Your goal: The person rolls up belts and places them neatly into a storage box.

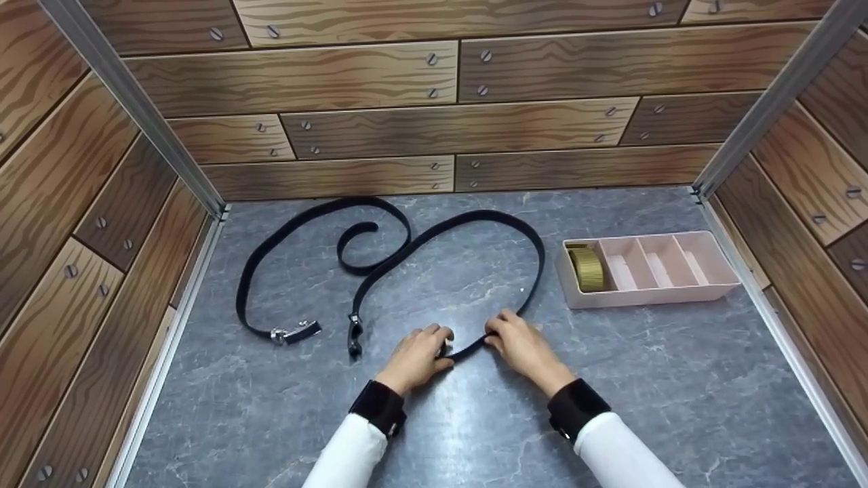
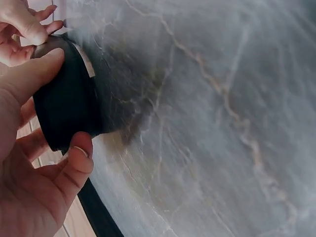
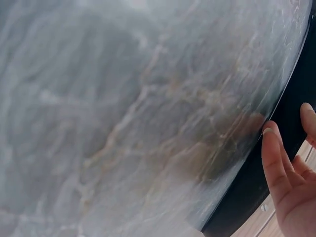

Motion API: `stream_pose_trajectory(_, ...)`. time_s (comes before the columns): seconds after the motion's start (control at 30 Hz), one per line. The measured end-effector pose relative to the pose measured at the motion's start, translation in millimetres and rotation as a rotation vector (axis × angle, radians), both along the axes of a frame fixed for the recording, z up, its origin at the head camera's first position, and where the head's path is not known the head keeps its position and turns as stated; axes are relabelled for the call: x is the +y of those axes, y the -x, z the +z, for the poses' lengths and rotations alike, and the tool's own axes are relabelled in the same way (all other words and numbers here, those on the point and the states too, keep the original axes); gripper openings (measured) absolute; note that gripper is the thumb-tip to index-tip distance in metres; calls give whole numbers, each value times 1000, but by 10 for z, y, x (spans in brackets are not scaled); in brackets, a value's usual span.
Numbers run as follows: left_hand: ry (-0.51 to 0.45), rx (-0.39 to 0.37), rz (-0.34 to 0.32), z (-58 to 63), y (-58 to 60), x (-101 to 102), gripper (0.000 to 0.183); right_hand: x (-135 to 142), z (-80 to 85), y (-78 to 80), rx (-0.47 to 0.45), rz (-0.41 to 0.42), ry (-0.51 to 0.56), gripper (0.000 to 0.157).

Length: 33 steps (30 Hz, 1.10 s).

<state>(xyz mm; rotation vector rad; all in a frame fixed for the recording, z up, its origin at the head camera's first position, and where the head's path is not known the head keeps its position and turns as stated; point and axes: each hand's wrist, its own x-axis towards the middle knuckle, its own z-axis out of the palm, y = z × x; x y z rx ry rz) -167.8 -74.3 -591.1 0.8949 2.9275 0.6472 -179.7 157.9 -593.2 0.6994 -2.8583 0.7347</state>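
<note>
A black belt (image 1: 485,215) with a buckle (image 1: 354,325) at one end lies in a wide arc on the floor in the head view. Near its other end, my left hand (image 1: 417,356) holds a bent-over part of the belt (image 2: 66,98) between thumb and fingers. A little farther along the strap, my right hand (image 1: 522,346) pinches the belt (image 3: 252,182), thumb on one side and fingers on the other. To the left lies a second black belt (image 1: 247,278) with a silver buckle (image 1: 279,335), its far end curled inward.
At the right stands a pale pink box (image 1: 651,296) with several compartments. Its leftmost compartment holds a rolled olive-gold strap (image 1: 588,269). Wood-patterned walls (image 1: 380,129) and metal rails (image 1: 169,325) border the grey marbled floor (image 1: 258,420).
</note>
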Motion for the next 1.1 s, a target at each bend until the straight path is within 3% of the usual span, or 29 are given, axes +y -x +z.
stream_pose_trajectory(0.17,-17,-46,35,-14,17,-15,47,-44,-3,-17,54,44,-41,13)
stream_pose_trajectory(0.4,-47,-88,73,7,41,-22,64,-237,-49,-47,231,307,-105,27)
stream_pose_trajectory(0.5,-65,-96,61,9,46,-18,65,-336,-60,-46,309,358,-186,27)
stream_pose_trajectory(0.6,-80,-107,57,12,45,-23,64,-413,-50,-24,345,351,-251,19)
stream_pose_trajectory(0.83,-190,-176,88,1,24,-78,54,-511,-6,0,355,333,-242,13)
stream_pose_trajectory(1.03,-346,-291,156,8,10,-189,36,-559,-23,-55,371,247,-231,18)
stream_pose_trajectory(1.1,-380,-339,218,14,7,-206,30,-581,-28,-76,363,212,-224,17)
